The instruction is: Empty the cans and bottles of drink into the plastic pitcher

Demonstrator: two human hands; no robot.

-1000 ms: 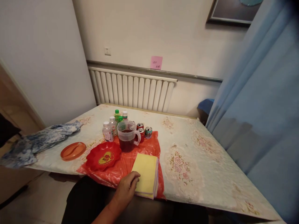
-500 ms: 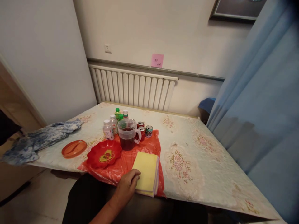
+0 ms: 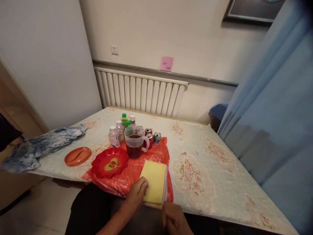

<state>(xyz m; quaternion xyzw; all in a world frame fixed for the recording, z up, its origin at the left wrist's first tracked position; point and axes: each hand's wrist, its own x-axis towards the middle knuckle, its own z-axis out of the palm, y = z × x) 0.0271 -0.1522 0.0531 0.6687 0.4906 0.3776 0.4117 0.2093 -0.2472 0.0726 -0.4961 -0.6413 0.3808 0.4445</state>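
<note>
1. Stack of yellow cloths: it lies at the near edge of the table, on a red plastic sheet, square to me and slightly angled.
2. It looks neatly folded in several layers. The top one is pale yellow and smooth, and thin pinkish edges show down the right side.
3. My left hand has its fingers bent down onto the stack's near left corner. The thumb is hidden, so I cannot tell whether it pinches or only presses.
4. My right hand is loosely curled at the near right corner, right against the stack. Whether it grips anything I cannot tell.
5. As I judge it, handling this well means taking both near corners evenly and catching all the layers, so the fold does not slip apart on the slick plastic.
6. Just beyond stand a clear jug of dark liquid and a red dish, so I would keep any movement low and toward me.
7. Further out are small bottles, cans, an orange plate and a blue patterned cloth.
</note>
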